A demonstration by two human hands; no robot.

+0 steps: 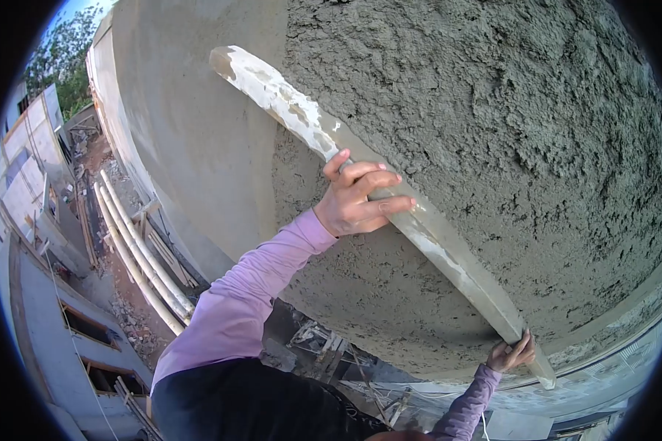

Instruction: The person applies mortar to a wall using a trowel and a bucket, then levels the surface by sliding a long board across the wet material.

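A long straight bar [449, 253], smeared with pale plaster, lies slantwise against a wall of wet grey mortar [463, 88]. My left hand [360, 198] is wrapped round its middle, fingers over the upper edge. Near the bar's lower right end, my right hand [513, 353] grips it too. Above and right of the bar the mortar is rough and lumpy; below it the surface looks flatter, with small pits. The bar's upper left end overlaps a smooth grey wall section [198, 132].
Far below on the left, several long pale poles [143, 257] lie near rubble. A building with window openings [88, 323] stands at the lower left. Trees [62, 55] show at the upper left. Scattered debris [320, 345] lies beneath the wall.
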